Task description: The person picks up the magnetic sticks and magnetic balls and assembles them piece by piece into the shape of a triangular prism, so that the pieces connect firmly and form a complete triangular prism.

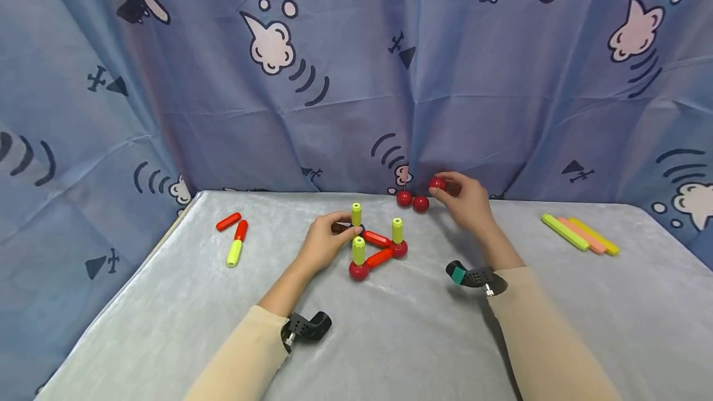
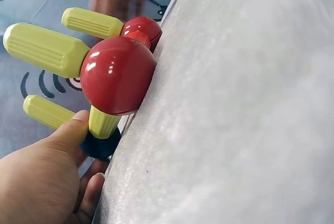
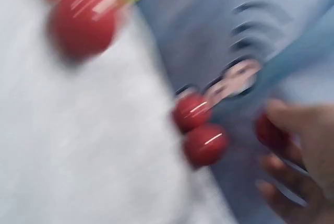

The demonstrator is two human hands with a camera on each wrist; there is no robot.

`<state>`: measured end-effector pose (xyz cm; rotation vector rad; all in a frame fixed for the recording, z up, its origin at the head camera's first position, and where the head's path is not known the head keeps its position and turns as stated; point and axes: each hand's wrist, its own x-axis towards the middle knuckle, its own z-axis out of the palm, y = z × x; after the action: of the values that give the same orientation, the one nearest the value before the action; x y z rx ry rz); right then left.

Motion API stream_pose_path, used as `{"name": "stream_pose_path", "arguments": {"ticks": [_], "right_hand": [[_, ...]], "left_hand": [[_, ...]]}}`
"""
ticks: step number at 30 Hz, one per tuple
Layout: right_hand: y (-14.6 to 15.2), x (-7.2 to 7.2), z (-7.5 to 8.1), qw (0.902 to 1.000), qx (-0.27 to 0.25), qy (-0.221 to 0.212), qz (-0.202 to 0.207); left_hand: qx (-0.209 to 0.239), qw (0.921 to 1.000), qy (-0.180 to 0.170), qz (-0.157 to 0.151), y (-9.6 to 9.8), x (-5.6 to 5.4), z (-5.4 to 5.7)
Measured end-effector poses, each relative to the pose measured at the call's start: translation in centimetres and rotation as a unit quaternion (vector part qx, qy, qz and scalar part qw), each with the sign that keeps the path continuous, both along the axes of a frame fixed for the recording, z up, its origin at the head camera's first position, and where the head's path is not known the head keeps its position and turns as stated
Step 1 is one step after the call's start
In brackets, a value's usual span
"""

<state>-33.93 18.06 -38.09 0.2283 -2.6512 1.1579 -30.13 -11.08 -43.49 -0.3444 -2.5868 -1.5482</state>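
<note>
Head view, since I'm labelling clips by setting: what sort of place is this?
Likely an indoor tabletop workspace, perhaps screened off for recording. A printed blue curtain hangs behind a table with a pale covering, and red balls and coloured rods are on it.

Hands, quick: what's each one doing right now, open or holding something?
Left hand: closed, holding the dark blue ball.
Right hand: closed, pinching a red ball.

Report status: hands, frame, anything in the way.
Left hand grips frame at its dark blue ball. Right hand pinches a red ball. Frame on table, three yellow-green rods upright. Two loose red balls between right hand and frame.
</note>
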Motion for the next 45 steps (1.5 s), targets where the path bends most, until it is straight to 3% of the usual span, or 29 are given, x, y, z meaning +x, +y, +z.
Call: {"name": "stream_pose_path", "arguments": {"ticks": [2, 5, 9, 20, 25, 30, 32, 35, 40, 45], "right_hand": [[-0.1, 0.5, 1.9, 0.9984, -0.011, -0.018, 0.052], [-0.9, 1.3, 4.0, 0.9875, -0.021, -0.056, 0.146], [-2.1, 2.2, 5.3, 0.9686, -0.020, -0.085, 0.233], [-3.3, 2.9, 5.0, 0.9482, 0.017, -0.101, 0.301], [-2.9, 2.7, 4.9, 0.9549, 0.010, -0.101, 0.279], [-2.5, 1.8, 3.9, 0.9843, 0.015, -0.065, 0.164], [-2.5, 1.2, 2.9, 0.9905, 0.039, -0.052, 0.121], [-2.4, 0.3, 1.2, 0.9915, 0.074, -0.046, 0.097], [-2.2, -0.7, -1.4, 0.9877, 0.111, -0.032, 0.106], [-1.8, -0.8, -2.6, 0.9888, 0.120, -0.013, 0.088]], "left_hand": [[-0.002, 1.0000, -0.001, -0.001, 0.0, -0.1, 0.1], [-0.004, 1.0000, -0.007, 0.002, 0.0, -0.1, 0.2], [-0.006, 0.9999, -0.010, 0.005, -0.1, -0.1, 0.2], [-0.010, 0.9999, 0.000, 0.001, -0.1, -0.1, 0.1], [-0.017, 0.9998, 0.004, 0.002, 0.0, -0.1, 0.2], [-0.018, 0.9998, 0.002, 0.002, -0.1, -0.1, 0.2], [-0.018, 0.9998, 0.002, 0.001, -0.2, -0.1, 0.2], [-0.019, 0.9998, 0.002, 0.001, -0.3, -0.1, 0.2], [-0.019, 0.9998, 0.000, 0.003, -0.3, 0.0, 0.1], [-0.013, 0.9999, 0.002, -0.001, -0.1, 0.0, 0.2]]}}
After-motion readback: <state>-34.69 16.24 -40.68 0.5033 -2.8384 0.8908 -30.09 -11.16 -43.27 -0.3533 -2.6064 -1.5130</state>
